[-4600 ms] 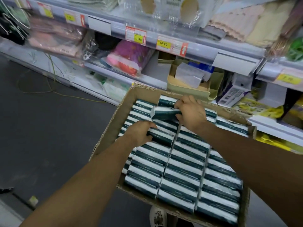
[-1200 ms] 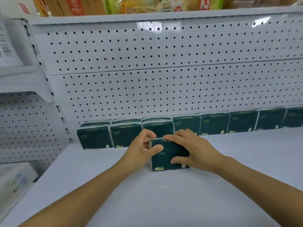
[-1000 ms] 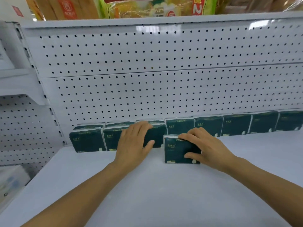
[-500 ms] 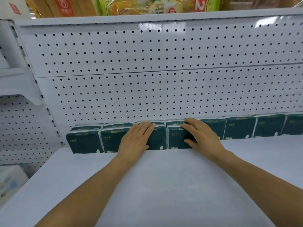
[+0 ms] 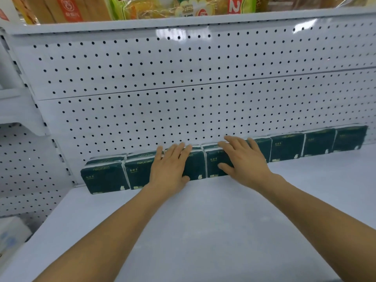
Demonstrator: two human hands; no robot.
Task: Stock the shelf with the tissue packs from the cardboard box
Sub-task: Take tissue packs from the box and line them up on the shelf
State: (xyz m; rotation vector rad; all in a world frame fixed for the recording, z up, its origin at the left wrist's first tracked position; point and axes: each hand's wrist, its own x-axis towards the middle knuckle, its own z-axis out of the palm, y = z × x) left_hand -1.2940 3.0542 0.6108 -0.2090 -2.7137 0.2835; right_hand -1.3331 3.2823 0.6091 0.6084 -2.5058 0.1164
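Note:
Dark green tissue packs (image 5: 105,177) stand upright in rows against the pegboard back at the rear of a white shelf (image 5: 203,231). My left hand (image 5: 169,166) lies flat with straight fingers against the front of a pack left of centre. My right hand (image 5: 242,158) presses flat on the front of the neighbouring pack (image 5: 212,164). More packs (image 5: 286,147) continue the row to the right. The left four packs form a second row in front of the back one. The cardboard box is out of view.
A white pegboard back panel (image 5: 183,82) rises behind the packs. An upper shelf edge (image 5: 183,22) carries packaged goods above. To the left a neighbouring bay has a lower shelf with a pale package (image 5: 10,235).
The pack held out in front of the row a second ago now stands in line with the others. Both hands went from holding it to lying flat on the pack fronts.

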